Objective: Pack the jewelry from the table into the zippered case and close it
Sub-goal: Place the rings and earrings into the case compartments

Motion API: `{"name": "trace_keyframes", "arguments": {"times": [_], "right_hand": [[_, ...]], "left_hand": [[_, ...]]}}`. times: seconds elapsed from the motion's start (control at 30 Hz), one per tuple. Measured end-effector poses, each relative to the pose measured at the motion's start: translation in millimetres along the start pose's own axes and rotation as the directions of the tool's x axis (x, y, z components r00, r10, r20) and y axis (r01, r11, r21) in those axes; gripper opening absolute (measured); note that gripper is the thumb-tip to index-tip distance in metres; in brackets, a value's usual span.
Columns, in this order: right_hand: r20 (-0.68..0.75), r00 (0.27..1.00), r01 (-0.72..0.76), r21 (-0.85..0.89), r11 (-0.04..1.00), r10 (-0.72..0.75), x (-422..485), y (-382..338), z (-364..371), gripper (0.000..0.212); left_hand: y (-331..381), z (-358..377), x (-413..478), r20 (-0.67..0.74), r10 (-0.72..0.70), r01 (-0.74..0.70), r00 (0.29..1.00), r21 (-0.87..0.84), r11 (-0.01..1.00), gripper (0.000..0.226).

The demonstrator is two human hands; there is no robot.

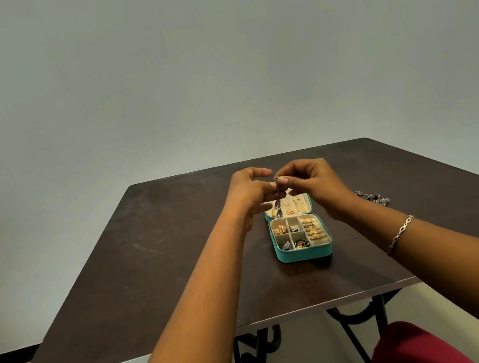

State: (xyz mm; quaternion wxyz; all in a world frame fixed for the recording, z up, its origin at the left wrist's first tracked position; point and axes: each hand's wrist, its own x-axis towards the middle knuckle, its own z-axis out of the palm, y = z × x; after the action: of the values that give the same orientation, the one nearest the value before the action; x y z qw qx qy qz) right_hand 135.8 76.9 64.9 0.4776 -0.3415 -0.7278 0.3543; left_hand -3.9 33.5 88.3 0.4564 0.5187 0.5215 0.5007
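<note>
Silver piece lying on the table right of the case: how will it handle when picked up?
Probably floppy: the silver piece looks like small linked parts strung along the table, so it should drape from a pinch, much like the strand hanging from the right hand. Likely light and unlikely to roll. Detail is too small to confirm.

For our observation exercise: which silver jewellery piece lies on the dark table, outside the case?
The silver cluster of pieces right of the open teal case. The other silver piece dangles from the right hand, beside the left hand.
</note>
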Motion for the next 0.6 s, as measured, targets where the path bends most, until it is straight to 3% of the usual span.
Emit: {"name": "trace_keyframes", "arguments": {"times": [0.37,0.6], "right_hand": [[-0.036,0.998,-0.053,-0.074,0.996,0.051,1,31,-10,0.006],[-0.038,0.997,-0.076,-0.217,0.973,0.07,-1,51,-6,0.004]], "left_hand": [[-3,1,3,-0.007,-0.039,0.039,0.999,0.071,0.997,0.021],[-7,2,5,-0.014,-0.033,0.034,0.999,0.084,0.996,0.019]]}}
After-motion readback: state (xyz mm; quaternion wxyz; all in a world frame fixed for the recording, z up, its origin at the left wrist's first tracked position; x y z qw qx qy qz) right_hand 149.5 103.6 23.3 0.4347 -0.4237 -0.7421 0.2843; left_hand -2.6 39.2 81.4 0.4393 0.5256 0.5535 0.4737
